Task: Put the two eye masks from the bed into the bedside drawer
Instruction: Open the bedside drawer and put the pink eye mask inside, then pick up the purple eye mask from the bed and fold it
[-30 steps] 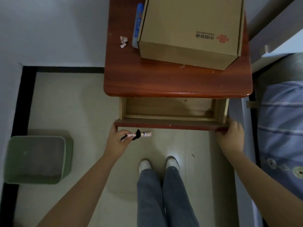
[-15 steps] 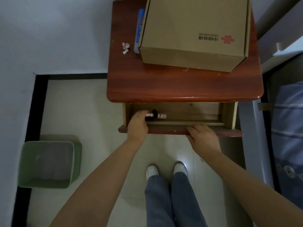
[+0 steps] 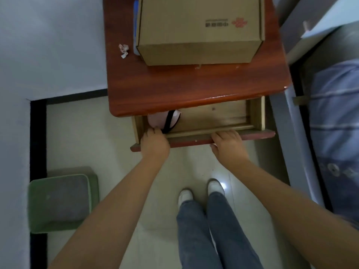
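Observation:
The bedside table's wooden drawer stands pulled out under the red-brown top. A pink eye mask with a black strap lies in the drawer's left end, partly hidden under the tabletop. My left hand reaches over the drawer front at its left end, fingers curled down onto the mask's near edge and strap. My right hand grips the drawer's red front panel near its middle. I see only one mask.
A cardboard box fills most of the tabletop, with a crumpled wrapper to its left. A green bin sits on the floor at the left. The bed with striped bedding is on the right. My feet stand below the drawer.
My left hand carried the rolled mask from in front of the drawer into its left end, where it has unrolled. My right hand slid from the drawer's right corner to its middle.

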A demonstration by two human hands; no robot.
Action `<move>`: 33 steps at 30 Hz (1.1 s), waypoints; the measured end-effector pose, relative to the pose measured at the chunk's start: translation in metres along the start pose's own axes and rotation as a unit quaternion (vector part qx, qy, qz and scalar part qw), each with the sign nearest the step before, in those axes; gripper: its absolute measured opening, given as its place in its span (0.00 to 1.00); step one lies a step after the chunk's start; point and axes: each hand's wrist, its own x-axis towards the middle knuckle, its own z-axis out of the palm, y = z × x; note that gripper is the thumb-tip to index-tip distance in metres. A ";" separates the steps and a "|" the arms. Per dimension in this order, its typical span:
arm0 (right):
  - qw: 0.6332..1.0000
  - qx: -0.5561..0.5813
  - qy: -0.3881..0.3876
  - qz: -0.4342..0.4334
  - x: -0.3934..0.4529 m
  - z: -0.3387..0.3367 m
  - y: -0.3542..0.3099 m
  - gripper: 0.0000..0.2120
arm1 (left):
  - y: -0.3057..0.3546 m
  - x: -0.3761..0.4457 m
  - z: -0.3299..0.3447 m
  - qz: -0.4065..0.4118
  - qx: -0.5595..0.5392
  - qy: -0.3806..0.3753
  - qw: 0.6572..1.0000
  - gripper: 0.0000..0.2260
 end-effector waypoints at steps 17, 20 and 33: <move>0.822 0.069 0.329 0.460 -0.436 -0.153 0.112 0.28 | 0.307 -0.353 -0.052 0.723 0.212 0.056 0.655 0.26; 0.750 0.067 0.365 0.548 -0.580 -0.148 0.125 0.30 | 0.362 -0.480 -0.027 0.795 0.230 0.038 0.560 0.30; 0.542 0.054 0.374 0.751 -1.093 -0.002 0.130 0.28 | 0.409 -0.987 0.196 0.898 0.206 -0.052 0.385 0.28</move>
